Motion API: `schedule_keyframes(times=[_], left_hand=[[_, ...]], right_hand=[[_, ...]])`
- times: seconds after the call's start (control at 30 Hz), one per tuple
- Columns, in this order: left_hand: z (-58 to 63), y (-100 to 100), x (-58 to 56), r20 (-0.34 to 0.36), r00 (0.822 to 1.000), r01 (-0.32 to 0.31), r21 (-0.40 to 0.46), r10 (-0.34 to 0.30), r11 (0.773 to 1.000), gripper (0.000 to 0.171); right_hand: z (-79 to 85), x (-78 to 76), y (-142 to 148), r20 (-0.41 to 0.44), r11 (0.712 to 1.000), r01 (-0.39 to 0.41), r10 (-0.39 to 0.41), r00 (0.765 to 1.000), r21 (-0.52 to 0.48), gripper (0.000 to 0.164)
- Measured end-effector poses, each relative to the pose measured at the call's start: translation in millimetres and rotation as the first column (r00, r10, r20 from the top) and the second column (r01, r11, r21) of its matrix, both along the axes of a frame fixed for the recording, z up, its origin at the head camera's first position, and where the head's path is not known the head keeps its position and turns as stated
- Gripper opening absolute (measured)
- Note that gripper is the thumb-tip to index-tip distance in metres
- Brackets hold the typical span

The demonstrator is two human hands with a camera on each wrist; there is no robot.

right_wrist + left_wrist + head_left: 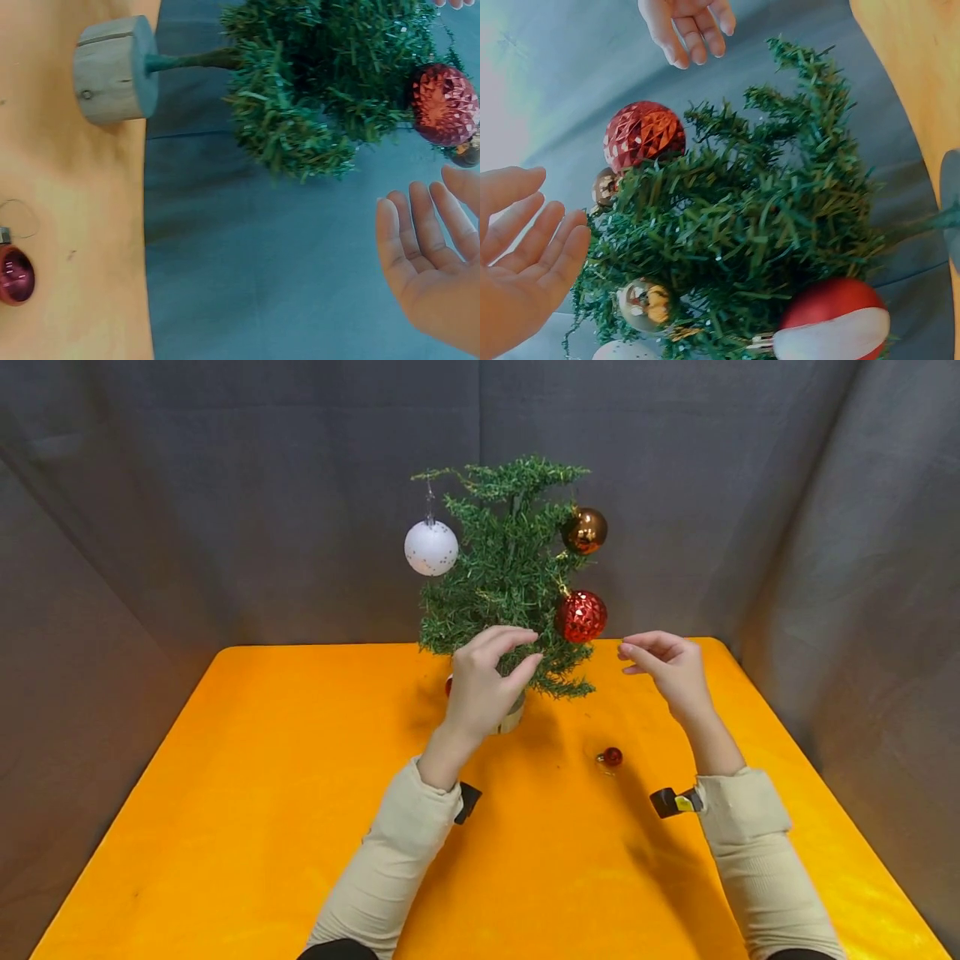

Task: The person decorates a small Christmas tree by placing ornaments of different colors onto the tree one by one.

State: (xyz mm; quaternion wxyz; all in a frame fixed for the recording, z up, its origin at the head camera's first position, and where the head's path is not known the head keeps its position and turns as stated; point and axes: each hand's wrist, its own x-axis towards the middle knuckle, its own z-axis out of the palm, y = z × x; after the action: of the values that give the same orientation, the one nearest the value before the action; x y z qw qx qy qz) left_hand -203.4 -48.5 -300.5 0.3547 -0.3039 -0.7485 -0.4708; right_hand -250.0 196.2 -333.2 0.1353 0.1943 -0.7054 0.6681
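A small artificial Christmas tree (510, 560) stands on a wooden base (112, 71). In front of its lower branches is my left hand (483, 681), fingers loosely bent and holding nothing. My right hand (667, 668) hovers right of the tree, also holding nothing, near a faceted red ball (582, 617) that hangs on the right side. Above that ball hangs a shiny copper-brown one (585, 531). A white speckled ball (431, 547) dangles at the upper left. The left wrist view also shows a gold ball (645, 304) and a red-and-white ball (832, 322) among the branches.
A small red ball (612, 757) with a thread loop lies on the orange tabletop (262, 793), in front of the tree and to its right. Grey curtains (240, 510) enclose the back and sides.
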Motion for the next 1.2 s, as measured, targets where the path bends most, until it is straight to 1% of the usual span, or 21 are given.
schedule_keyframes(times=[0.17,0.3,0.43,0.6,0.73,0.93,1.0,1.1,1.2], left_hand=[[-10.3,4,2.6,0.000,1.000,-0.021,0.039,0.021,0.999,0.016],[-17.2,8,3.9,0.016,0.998,-0.057,0.077,0.056,0.995,0.016],[-21.0,10,4.3,0.048,0.995,-0.092,0.097,0.087,0.991,0.017],[-24.3,10,3.9,0.093,0.987,-0.136,0.095,0.127,0.986,0.020],[-27.9,9,2.8,0.139,0.978,-0.164,0.076,0.152,0.984,0.021],[-30.6,9,-0.3,0.199,0.968,-0.166,0.055,0.152,0.985,0.024],[-31.0,10,-1.5,0.206,0.966,-0.168,0.050,0.154,0.985,0.024],[-32.0,10,-3.6,0.210,0.965,-0.169,0.039,0.157,0.985,0.024],[-32.1,9,-5.3,0.210,0.965,-0.169,0.036,0.158,0.985,0.024]], right_hand=[[-13.4,0.4,1,0.019,1.000,0.009,-0.009,1.000,0.003,0.009],[-25.7,1.4,4,0.046,0.999,0.018,-0.020,0.999,0.038,0.020],[-37.9,2.8,8,0.076,0.996,0.027,-0.033,0.997,0.082,0.025],[-56.3,2.8,16,0.121,0.988,0.040,-0.059,0.991,0.149,0.025],[-70.6,2.4,23,0.140,0.980,0.047,-0.075,0.987,0.194,0.023],[-85.3,5.7,27,0.151,0.951,0.051,-0.101,0.983,0.305,0.027],[-90.3,6.5,28,0.154,0.938,0.053,-0.112,0.982,0.343,0.029],[-98.3,7.1,29,0.164,0.925,0.049,-0.118,0.979,0.376,0.031],[-104.9,7.0,31,0.188,0.921,0.030,-0.111,0.976,0.389,0.034]])
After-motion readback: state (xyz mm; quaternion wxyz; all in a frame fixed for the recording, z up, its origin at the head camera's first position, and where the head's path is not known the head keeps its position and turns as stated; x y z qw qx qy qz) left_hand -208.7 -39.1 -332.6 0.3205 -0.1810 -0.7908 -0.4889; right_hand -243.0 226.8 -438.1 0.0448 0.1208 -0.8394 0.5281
